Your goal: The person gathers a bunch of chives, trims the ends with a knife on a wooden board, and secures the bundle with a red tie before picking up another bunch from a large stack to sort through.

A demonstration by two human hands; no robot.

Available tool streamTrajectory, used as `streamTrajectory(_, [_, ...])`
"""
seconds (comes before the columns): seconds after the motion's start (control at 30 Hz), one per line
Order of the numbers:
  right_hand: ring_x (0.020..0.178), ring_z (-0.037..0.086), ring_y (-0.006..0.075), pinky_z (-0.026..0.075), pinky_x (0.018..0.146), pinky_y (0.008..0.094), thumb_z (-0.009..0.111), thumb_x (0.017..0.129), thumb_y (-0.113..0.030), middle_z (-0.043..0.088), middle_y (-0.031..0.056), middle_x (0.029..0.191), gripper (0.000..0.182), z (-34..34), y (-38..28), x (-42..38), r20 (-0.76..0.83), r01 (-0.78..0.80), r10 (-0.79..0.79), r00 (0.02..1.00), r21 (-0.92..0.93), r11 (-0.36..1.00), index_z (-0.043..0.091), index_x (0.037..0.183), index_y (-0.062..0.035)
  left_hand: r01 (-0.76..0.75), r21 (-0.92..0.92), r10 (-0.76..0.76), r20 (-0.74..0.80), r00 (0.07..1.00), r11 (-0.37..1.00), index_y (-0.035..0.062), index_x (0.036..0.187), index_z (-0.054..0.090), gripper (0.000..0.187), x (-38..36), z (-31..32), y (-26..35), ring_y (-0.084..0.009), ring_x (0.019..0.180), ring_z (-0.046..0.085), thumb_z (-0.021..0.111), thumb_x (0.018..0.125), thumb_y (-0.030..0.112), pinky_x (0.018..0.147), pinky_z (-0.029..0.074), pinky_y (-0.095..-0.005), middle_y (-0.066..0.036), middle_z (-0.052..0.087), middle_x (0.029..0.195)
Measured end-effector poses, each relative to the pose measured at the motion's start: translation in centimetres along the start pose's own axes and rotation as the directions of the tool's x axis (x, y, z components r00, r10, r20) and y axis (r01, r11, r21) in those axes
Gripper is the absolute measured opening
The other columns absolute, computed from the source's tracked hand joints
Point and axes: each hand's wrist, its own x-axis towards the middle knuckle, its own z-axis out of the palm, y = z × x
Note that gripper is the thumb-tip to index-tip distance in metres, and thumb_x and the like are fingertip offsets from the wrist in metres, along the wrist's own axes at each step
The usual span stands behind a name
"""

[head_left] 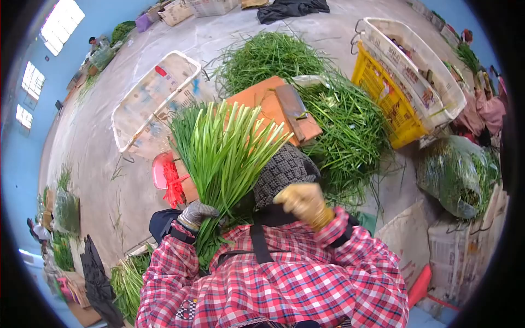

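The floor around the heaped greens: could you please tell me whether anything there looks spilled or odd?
Slightly: a few stray green strands lie on the floor near the left white crate, apart from the heaped greens.

Bright windows (62,27) in a blue wall (34,145) at left, above a pale grey floor (95,164).

Lettering on yellow crate (387,99), on white crate (406,72), illegible

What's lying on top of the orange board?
On the orange board lies a flat dark piece; I can't tell what it is. The bunch of green stalks in the left hand covers the board's near left part, so anything lying there is hidden.
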Motion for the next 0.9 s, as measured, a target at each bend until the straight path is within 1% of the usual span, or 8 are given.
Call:
streamTrajectory(0.07, [0.064, 0.053, 0.0064, 0.043, 0.060, 0.0205, 0.059, 0.091, -0.024, 0.061, 0.0019, 0.073, 0.026, -3.6, 2.3, 0.4, -0.165, -0.017, 0.035, 0.986, 0.107, 0.994, 0.066, 0.083, 0.0001, -0.016, 0.001, 0.016, -0.007, 1.000, 1.000, -0.0071, 0.119, 0.052, 0.051, -0.4, 1.0, -0.1, -0.0267, 0.082, 0.066, 0.066, 0.070, 0.000, 0.071, 0.056, -0.0364, -0.020, 0.065, 0.100])
streamTrajectory(0.17, [0.075, 0.056, 0.0060, 0.043, 0.062, 0.0170, 0.061, 0.089, -0.029, 0.062, 0.0000, 0.093, 0.040, -5.7, 1.4, 1.1, -0.213, -0.239, 0.314, 0.925, 0.316, 0.918, 0.053, 0.120, -0.0049, 0.048, -0.096, -0.042, 0.064, 0.997, 0.994, -0.0072, 0.118, 0.053, 0.051, 0.2, -0.2, -1.4, -0.0270, 0.079, 0.066, 0.067, 0.070, -0.001, 0.068, 0.057, -0.0359, -0.020, 0.065, 0.099])
streamTrajectory(0.27, [0.077, 0.057, 0.0062, 0.043, 0.061, 0.0167, 0.064, 0.087, -0.030, 0.061, 0.0009, 0.098, 0.043, -5.0, 2.3, 2.6, -0.229, -0.200, 0.321, 0.919, 0.428, 0.881, 0.052, 0.121, -0.0057, 0.091, -0.075, -0.086, 0.069, 0.994, 0.993, -0.0073, 0.118, 0.053, 0.051, 0.9, -0.4, -2.4, -0.0266, 0.075, 0.066, 0.067, 0.069, -0.001, 0.065, 0.056, -0.0365, -0.020, 0.065, 0.098])
streamTrajectory(0.43, [0.069, 0.058, 0.0069, 0.043, 0.057, 0.0182, 0.066, 0.086, -0.026, 0.062, -0.0010, 0.079, 0.025, -5.1, 5.1, 4.0, -0.154, -0.292, 0.360, 0.920, 0.343, 0.893, 0.059, 0.100, -0.0066, 0.138, -0.108, -0.135, 0.033, 0.990, 0.985, -0.0078, 0.118, 0.053, 0.055, 1.1, 2.0, -3.2, -0.0275, 0.071, 0.066, 0.071, 0.066, 0.002, 0.061, 0.056, -0.0361, -0.022, 0.065, 0.100])
streamTrajectory(0.57, [0.064, 0.056, 0.0067, 0.042, 0.054, 0.0182, 0.066, 0.085, -0.018, 0.062, -0.0011, 0.075, 0.012, -5.3, 5.6, 3.2, -0.177, -0.262, 0.350, 0.920, 0.387, 0.884, 0.062, 0.085, -0.0067, 0.076, -0.086, -0.079, -0.033, 0.996, 0.993, -0.0069, 0.118, 0.054, 0.057, 1.1, 2.7, -4.6, -0.0263, 0.089, 0.064, 0.073, 0.066, 0.007, 0.077, 0.053, -0.0340, -0.022, 0.061, 0.111])
streamTrajectory(0.6, [0.065, 0.055, 0.0067, 0.043, 0.057, 0.0190, 0.066, 0.084, -0.015, 0.063, -0.0001, 0.077, 0.010, -5.5, 5.4, 3.1, -0.184, -0.298, 0.382, 0.905, 0.366, 0.882, 0.063, 0.083, -0.0058, 0.056, -0.067, -0.055, 0.005, 0.998, 0.996, -0.0068, 0.118, 0.053, 0.058, 1.2, 2.8, -4.8, -0.0312, 0.104, 0.060, 0.073, 0.065, 0.009, 0.088, 0.051, -0.0384, -0.022, 0.061, 0.111])
streamTrajectory(0.87, [0.100, 0.056, 0.0185, 0.042, 0.088, 0.0326, 0.069, 0.079, -0.019, 0.064, 0.0135, 0.099, 0.016, -7.2, 6.7, 0.8, -0.127, -0.083, 0.160, 0.979, 0.470, 0.879, 0.064, 0.077, -0.0034, -0.066, -0.198, 0.048, -0.096, 0.994, 0.978, -0.0068, 0.121, 0.049, 0.060, 1.4, 0.6, -8.2, -0.0310, 0.102, 0.060, 0.070, 0.067, 0.010, 0.091, 0.048, -0.0391, -0.021, 0.059, 0.113])
streamTrajectory(0.9, [0.098, 0.057, 0.0178, 0.042, 0.088, 0.0323, 0.070, 0.078, -0.018, 0.061, 0.0146, 0.109, 0.015, -7.0, 5.2, 0.7, -0.157, -0.090, 0.128, 0.979, 0.232, 0.968, 0.063, 0.076, -0.0045, -0.102, -0.267, 0.087, -0.067, 0.994, 0.958, -0.0073, 0.119, 0.050, 0.055, 1.5, 0.6, -8.4, -0.0302, 0.098, 0.060, 0.068, 0.069, 0.008, 0.087, 0.050, -0.0377, -0.020, 0.061, 0.108])
